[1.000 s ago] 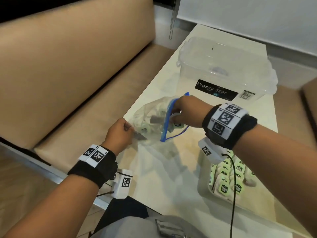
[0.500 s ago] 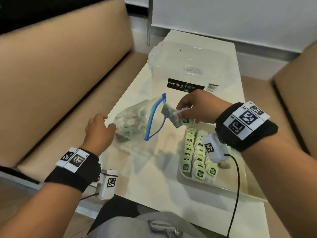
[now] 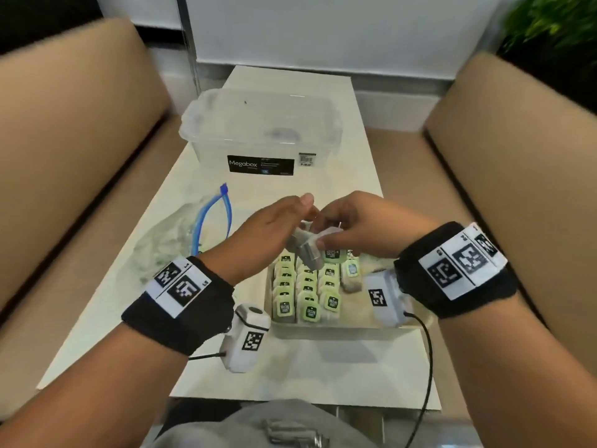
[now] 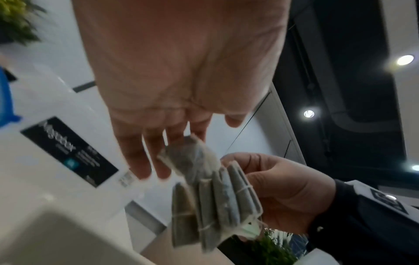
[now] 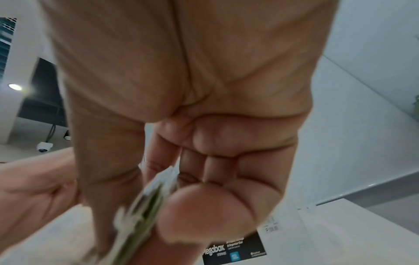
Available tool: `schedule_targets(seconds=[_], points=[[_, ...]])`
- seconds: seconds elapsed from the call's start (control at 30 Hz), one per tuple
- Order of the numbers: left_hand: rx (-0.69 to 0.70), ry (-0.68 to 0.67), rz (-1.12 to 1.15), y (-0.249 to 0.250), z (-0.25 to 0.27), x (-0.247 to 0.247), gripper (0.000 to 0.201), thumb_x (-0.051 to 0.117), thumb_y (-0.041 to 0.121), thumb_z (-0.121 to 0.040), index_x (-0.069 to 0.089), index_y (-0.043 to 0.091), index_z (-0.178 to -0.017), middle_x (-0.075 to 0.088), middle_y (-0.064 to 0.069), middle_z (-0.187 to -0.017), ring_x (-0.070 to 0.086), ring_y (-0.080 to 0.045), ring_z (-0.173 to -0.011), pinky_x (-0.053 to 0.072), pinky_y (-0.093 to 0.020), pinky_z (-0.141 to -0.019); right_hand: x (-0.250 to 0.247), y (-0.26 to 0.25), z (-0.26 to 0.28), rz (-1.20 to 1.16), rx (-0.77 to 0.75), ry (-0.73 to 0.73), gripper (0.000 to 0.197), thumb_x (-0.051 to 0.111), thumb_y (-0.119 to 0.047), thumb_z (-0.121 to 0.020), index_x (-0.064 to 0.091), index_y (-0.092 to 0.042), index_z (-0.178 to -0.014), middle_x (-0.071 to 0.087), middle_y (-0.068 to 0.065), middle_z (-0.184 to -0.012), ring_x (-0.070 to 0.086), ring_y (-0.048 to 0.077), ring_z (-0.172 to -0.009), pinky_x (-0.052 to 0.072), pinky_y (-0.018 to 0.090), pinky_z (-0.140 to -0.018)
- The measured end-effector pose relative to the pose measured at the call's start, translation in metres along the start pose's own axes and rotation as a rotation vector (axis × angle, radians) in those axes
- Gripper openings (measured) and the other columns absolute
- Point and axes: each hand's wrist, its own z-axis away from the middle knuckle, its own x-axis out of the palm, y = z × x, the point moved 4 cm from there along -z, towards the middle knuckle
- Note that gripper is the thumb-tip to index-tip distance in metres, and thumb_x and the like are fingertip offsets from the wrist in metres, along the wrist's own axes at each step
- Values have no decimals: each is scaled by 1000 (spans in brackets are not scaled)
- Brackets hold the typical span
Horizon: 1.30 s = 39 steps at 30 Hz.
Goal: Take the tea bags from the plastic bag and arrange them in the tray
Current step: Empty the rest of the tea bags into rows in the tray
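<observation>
Tea bags pinched in right hand, left hand open (white table, tan sofas).

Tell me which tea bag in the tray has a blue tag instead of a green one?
The tea bag alone in the tray's rightmost column, beside the right hand; every other tag is green.

On the counter, the tray holding rows of tea bags lies nearest; the plastic bag left of it, the box behind both.
</observation>
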Motion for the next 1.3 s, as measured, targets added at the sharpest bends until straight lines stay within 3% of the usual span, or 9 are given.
schedule_targets(seconds=[0.1,0.27,0.4,0.57,0.7,0.9,1.03,1.2,1.3], points=[[-113,-169,184,-5,-6,24,42,56,53,-90,63,19,-113,71,-2,-105,70,-20,-94,55,-41,-88,-4,11,7,-2,38,18,11,71,-25,-81,71,-27,-92,64,-13,-68,53,-10,-53,39,8,-51],[-128,-187,217,-14,-11,46,32,69,9,-87,56,11,-116,69,-10,-104,72,-24,-91,59,-31,-76,-3,35,9,-79,78,175,16,75,-21,-77,71,-26,-92,66,-2,-79,59,6,-62,53,28,-59],[-128,-139,289,-22,-12,49,34,63,5,-91,55,9,-124,67,-15,-110,70,-21,-87,57,-29,-75,5,55,12,-242,136,269,25,77,-17,-76,65,-19,-98,67,4,-78,66,17,-61,59,36,-63],[-139,-68,289,-32,-5,52,35,64,10,-91,56,13,-124,68,-13,-113,71,-24,-92,58,-31,-80,15,65,20,-331,150,294,14,72,-14,-83,66,-10,-94,68,17,-77,65,7,-54,57,35,-61],[-132,15,263,-33,3,53,38,66,11,-90,51,13,-124,64,-8,-111,71,-19,-83,59,-31,-76,18,70,25,-404,147,295,11,57,-14,-94,66,-9,-99,70,11,-78,68,20,-66,57,45,-70],[-80,93,176,-34,11,40,48,59,9,-94,38,30,-132,57,-10,-111,71,-31,-87,57,-38,-77,8,78,36,-289,137,311,17,54,-18,-96,69,-15,-103,70,0,-81,62,1,-65,54,26,-70],[-32,149,74,-43,15,29,44,57,14,-96,38,35,-130,61,0,-110,70,-18,-87,59,-35,-78,1,87,39,-157,164,299,15,60,-20,-92,71,-17,-101,71,2,-85,65,19,-80,54,35,-76],[51,172,-85,-56,18,25,45,56,22,-97,35,48,-126,57,27,-111,69,-5,-91,53,-21,-77,-2,89,24,170,245,69,9,68,-17,-85,71,-19,-93,66,-6,-82,58,9,-73,46,21,-63],[99,174,-256,-63,19,26,47,55,29,-96,31,56,-128,51,39,-115,68,-6,-89,53,-27,-79,3,86,7,356,281,-89,10,68,-13,-83,73,-19,-90,69,-6,-85,59,10,-72,50,25,-69]])
